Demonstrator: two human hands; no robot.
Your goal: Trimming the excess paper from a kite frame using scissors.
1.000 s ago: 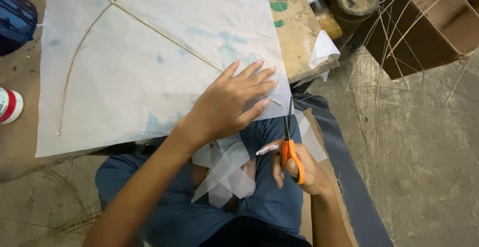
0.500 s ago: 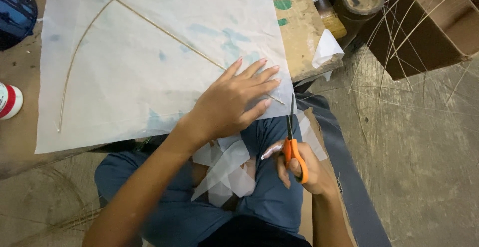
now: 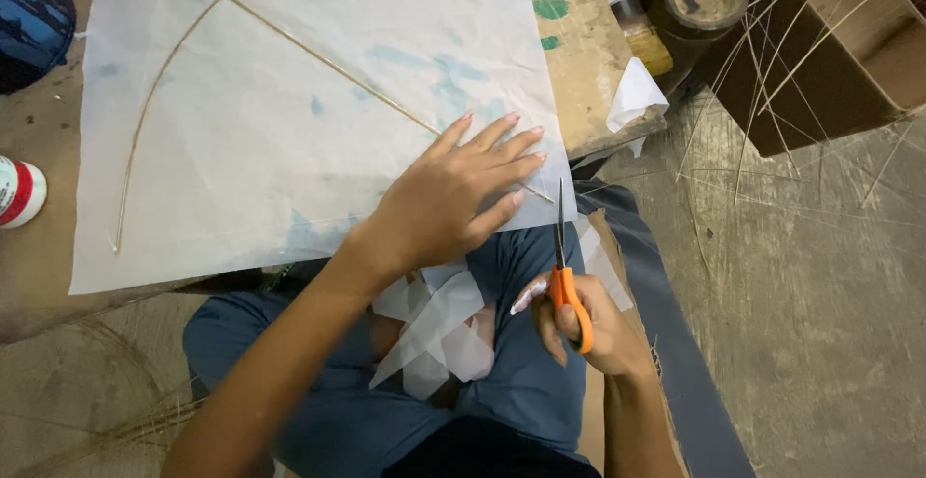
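A large white paper sheet [image 3: 280, 121] lies on the wooden table [image 3: 579, 63], with thin bamboo sticks [image 3: 318, 54] glued across it as a straight spine and a curved bow. My left hand [image 3: 453, 198] lies flat, fingers spread, on the sheet's near right corner. My right hand [image 3: 579, 328] holds orange-handled scissors [image 3: 561, 256] below the table edge, blades pointing up at the sheet's right corner. White paper offcuts [image 3: 439, 328] lie on my lap.
A red-and-white glue pot [image 3: 19, 191] stands at the table's left edge, a dark blue bag [image 3: 29, 20] behind it. A round dark tin [image 3: 699, 0], a bottle [image 3: 632, 25] and a cardboard box [image 3: 849, 44] with thin sticks stand at right. Loose sticks litter the floor.
The scissors have edged slightly upward toward the sheet's corner. My left hand stays pressed on the paper in the same place.
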